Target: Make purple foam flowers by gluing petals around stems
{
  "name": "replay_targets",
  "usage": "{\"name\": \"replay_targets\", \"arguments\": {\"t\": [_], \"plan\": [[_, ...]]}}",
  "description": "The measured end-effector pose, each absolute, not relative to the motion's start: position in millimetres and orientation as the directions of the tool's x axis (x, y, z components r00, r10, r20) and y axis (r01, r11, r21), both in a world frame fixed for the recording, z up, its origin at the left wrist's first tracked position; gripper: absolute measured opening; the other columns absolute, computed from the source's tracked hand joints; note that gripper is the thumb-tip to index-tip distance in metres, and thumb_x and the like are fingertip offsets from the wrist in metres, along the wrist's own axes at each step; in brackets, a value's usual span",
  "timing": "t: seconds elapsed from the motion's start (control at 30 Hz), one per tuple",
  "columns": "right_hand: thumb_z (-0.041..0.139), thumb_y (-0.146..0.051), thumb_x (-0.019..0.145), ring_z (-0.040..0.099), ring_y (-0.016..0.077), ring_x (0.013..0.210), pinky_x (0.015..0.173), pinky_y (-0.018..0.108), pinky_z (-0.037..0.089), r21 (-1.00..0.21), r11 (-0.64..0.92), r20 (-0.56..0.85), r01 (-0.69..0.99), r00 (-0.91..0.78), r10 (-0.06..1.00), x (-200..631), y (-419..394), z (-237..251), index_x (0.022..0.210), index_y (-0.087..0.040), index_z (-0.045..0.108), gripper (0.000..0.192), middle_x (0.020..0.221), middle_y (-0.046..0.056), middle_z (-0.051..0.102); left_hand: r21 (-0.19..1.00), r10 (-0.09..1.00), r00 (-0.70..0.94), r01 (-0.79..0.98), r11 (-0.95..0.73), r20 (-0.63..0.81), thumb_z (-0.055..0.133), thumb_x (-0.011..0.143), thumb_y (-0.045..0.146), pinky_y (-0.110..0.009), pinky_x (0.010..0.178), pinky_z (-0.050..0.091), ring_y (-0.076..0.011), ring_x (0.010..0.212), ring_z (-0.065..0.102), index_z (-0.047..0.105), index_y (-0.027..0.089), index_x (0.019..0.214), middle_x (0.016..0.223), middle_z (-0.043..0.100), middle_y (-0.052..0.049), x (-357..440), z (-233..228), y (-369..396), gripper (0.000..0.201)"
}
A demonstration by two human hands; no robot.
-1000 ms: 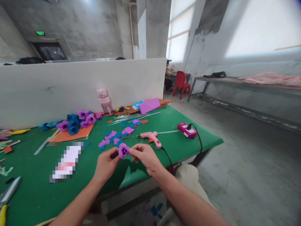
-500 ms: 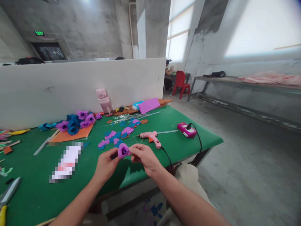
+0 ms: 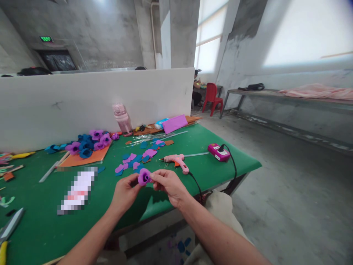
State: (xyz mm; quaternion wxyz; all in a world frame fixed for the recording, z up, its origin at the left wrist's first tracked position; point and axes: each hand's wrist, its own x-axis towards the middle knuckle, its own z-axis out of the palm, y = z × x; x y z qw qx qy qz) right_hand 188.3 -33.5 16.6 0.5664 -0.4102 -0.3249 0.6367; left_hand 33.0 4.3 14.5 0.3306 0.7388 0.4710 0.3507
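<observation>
A long desk with a smooth green covering (image 3: pixel 41 235) spans the foreground. Over its near edge, the left hand (image 3: pixel 124 191) and the right hand (image 3: pixel 170 184) both grip one cup-shaped purple flower of soft-looking sheet material (image 3: pixel 143 178) between them, clear of the desktop. The right thumb and forefinger pinch its right rim; the left fingers hold the opposite side. This probably calls for light, even pressure, the left side steadying while the right shapes the rim, since the thin petals look easy to crease. A light-pink glue gun with an orange trigger (image 3: pixel 178 159) lies just beyond the right hand; its nozzle is best kept clear of the knuckles. The flower's face shows, its rounded petals flaring around a dark, seemingly rolled centre (image 3: pixel 146 177).
</observation>
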Motion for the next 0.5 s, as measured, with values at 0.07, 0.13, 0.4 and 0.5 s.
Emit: {"name": "replay_targets", "arguments": {"t": [0.07, 0.13, 0.4, 0.5], "plan": [[0.077, -0.041, 0.053, 0.046, 0.0052, 0.045, 0.05, 0.02, 0.036, -0.857, -0.182, -0.175, -0.482, -0.06, 0.983, 188.1, -33.9, 16.8, 0.063, -0.014, 0.063, 0.032, 0.052, -0.004, 0.055, 0.831, 0.926, 0.319, 0.446, -0.332, 0.199, 0.062, 0.07, 0.036, -0.024, 0.068, 0.048, -0.018, 0.072, 0.063, 0.071, 0.017, 0.084, 0.076, 0.072, -0.001, 33.2, 13.0, 4.8, 0.025], [0.077, -0.04, 0.053, 0.046, 0.0052, 0.045, 0.05, 0.019, 0.036, -0.839, -0.206, -0.194, -0.504, -0.078, 0.978, 187.9, -34.0, 16.9, 0.065, -0.014, 0.063, 0.032, 0.052, -0.004, 0.055, 0.836, 0.924, 0.329, 0.437, -0.331, 0.195, 0.063, 0.07, 0.037, -0.025, 0.069, 0.048, -0.018, 0.073, 0.063, 0.071, 0.017, 0.085, 0.078, 0.072, -0.001, 33.1, 11.7, 5.3, 0.026], [0.072, -0.038, 0.058, 0.047, 0.0052, 0.046, 0.05, 0.02, 0.037, -0.899, -0.142, -0.152, -0.415, -0.009, 0.988, 187.0, -34.4, 18.4, 0.062, -0.014, 0.062, 0.027, 0.06, -0.001, 0.06, 0.817, 0.93, 0.303, 0.471, -0.334, 0.205, 0.062, 0.072, 0.036, -0.024, 0.068, 0.047, -0.018, 0.073, 0.064, 0.071, 0.017, 0.087, 0.078, 0.073, -0.002, 29.8, 10.8, 7.6, 0.026], [0.071, -0.033, 0.058, 0.046, 0.0055, 0.046, 0.05, 0.021, 0.035, -0.918, -0.136, -0.145, -0.372, -0.003, 0.989, 185.4, -35.0, 18.8, 0.062, -0.014, 0.063, 0.022, 0.058, -0.002, 0.059, 0.807, 0.93, 0.295, 0.481, -0.342, 0.219, 0.063, 0.071, 0.036, -0.023, 0.067, 0.047, -0.0172, 0.071, 0.064, 0.071, 0.017, 0.087, 0.077, 0.072, -0.001, 30.2, 12.1, 7.2, 0.026]]}}
